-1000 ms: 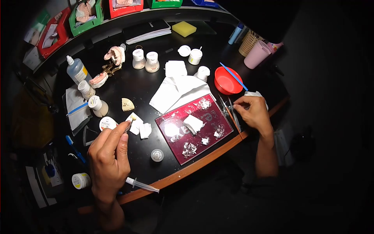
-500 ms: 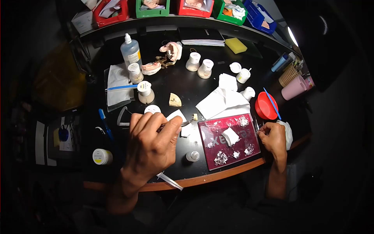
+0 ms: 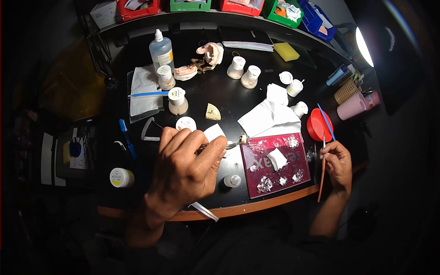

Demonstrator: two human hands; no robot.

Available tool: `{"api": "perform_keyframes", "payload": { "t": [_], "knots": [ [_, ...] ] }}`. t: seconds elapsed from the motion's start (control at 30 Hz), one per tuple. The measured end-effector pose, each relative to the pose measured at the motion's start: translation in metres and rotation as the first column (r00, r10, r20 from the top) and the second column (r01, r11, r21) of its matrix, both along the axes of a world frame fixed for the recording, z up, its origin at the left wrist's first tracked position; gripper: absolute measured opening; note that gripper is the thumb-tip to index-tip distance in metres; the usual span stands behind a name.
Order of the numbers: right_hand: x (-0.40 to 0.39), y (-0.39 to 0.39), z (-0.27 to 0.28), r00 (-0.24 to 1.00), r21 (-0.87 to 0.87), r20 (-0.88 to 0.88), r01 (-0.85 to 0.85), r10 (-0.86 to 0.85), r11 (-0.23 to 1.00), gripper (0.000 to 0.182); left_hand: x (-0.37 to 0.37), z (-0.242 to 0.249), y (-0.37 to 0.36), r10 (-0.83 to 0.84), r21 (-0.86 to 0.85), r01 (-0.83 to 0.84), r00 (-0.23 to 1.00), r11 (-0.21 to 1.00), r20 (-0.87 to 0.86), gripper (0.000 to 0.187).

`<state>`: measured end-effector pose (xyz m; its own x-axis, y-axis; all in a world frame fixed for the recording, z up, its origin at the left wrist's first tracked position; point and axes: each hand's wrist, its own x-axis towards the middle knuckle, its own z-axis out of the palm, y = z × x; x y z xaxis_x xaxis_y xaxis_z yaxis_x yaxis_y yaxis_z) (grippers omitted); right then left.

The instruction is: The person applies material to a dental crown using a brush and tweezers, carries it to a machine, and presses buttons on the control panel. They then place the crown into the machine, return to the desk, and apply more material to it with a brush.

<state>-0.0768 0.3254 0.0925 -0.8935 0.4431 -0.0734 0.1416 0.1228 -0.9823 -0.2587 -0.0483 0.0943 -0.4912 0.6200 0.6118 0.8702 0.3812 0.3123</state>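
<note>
My left hand (image 3: 188,167) is closed around metal forceps (image 3: 232,145), most of them hidden by my fingers. At their tip sits a small cream tooth-like piece (image 3: 243,138), close to the corner of the maroon slab (image 3: 300,172). Crumbs of white material and a folded white pad (image 3: 277,159) lie on that slab. To its right, my right hand (image 3: 339,169) pinches a thin brush (image 3: 321,181) with a brown handle, its tip pointing up near the red bowl (image 3: 316,124). A blue stick (image 3: 326,121) leans across the bowl.
Lidded jars (image 3: 178,101), a clear bottle (image 3: 161,50) and dental models (image 3: 211,54) stand further back. White tissue (image 3: 256,120) lies behind the slab. A small glass bottle (image 3: 232,181) and a syringe (image 3: 204,211) are near the wooden front edge (image 3: 247,210).
My right hand has picked up the brush from beside the slab and raised it toward the red bowl. The view has shifted slightly; my left hand still grips the forceps.
</note>
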Motion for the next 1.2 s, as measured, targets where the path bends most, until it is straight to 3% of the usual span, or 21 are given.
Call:
{"api": "perform_keyframes", "payload": {
  "t": [0.07,0.13,0.2,0.27,0.33,0.4,0.47,0.57,0.67,0.83,1.07,1.17,1.2],
  "knots": [
    [0.002,0.009,0.003,0.987,-0.298,-0.158,-0.068,0.021,0.952,0.016,0.000,-0.001,0.000,0.001,0.009,-0.001,1.000,1.000,-0.010,0.014],
    [0.003,0.035,-0.013,0.899,-0.479,-0.433,-0.291,0.066,0.828,0.030,-0.003,-0.005,0.003,-0.027,0.048,0.029,0.999,0.998,-0.036,0.015],
    [-0.002,0.033,-0.012,0.840,-0.440,-0.543,-0.306,0.022,0.844,0.030,-0.001,-0.002,0.004,-0.027,0.030,0.027,0.999,0.999,-0.021,0.011],
    [-0.006,0.032,-0.010,0.845,-0.364,-0.523,-0.104,-0.111,0.926,0.026,0.000,-0.001,0.005,-0.019,0.008,0.019,1.000,1.000,-0.013,0.012],
    [-0.014,0.031,-0.009,0.864,-0.086,-0.437,0.238,-0.251,0.967,0.020,0.000,-0.001,0.005,-0.030,0.008,0.030,0.999,1.000,-0.010,0.014],
    [-0.024,0.027,-0.012,0.836,0.219,-0.379,0.498,-0.397,0.839,0.018,0.000,-0.002,0.006,-0.037,0.003,0.037,0.999,0.999,-0.020,0.014],
    [-0.029,0.038,-0.027,0.857,0.401,-0.402,0.482,-0.323,0.779,0.016,0.001,-0.003,0.005,-0.037,-0.002,0.037,0.999,0.999,-0.026,0.014],
    [-0.032,0.034,-0.024,0.927,0.578,-0.161,0.367,-0.340,0.729,0.014,0.001,-0.005,0.005,-0.038,-0.013,0.038,0.999,0.999,-0.027,0.014],
    [-0.031,0.035,-0.031,0.912,0.501,-0.262,0.407,-0.315,0.764,0.014,0.000,-0.005,0.006,-0.051,-0.008,0.051,0.998,0.999,-0.035,0.013],
    [0.025,0.038,-0.014,0.828,0.513,-0.382,0.559,-0.411,0.651,0.011,0.000,-0.005,0.006,-0.056,-0.003,0.056,0.998,0.998,-0.004,0.015],
    [0.089,0.052,-0.050,0.830,0.534,-0.254,0.549,-0.497,0.643,0.007,0.001,-0.006,0.004,-0.048,-0.016,0.048,0.999,0.999,0.020,0.013],
    [0.091,0.057,-0.052,0.749,0.491,-0.384,0.660,-0.539,0.568,0.007,-0.001,-0.010,0.007,-0.052,0.013,0.052,0.999,0.999,0.004,0.011],
    [0.082,0.043,-0.040,0.745,0.399,-0.440,0.662,-0.501,0.634,0.006,-0.001,-0.010,0.007,-0.048,0.013,0.048,0.999,0.999,0.005,0.011]
  ]
}}
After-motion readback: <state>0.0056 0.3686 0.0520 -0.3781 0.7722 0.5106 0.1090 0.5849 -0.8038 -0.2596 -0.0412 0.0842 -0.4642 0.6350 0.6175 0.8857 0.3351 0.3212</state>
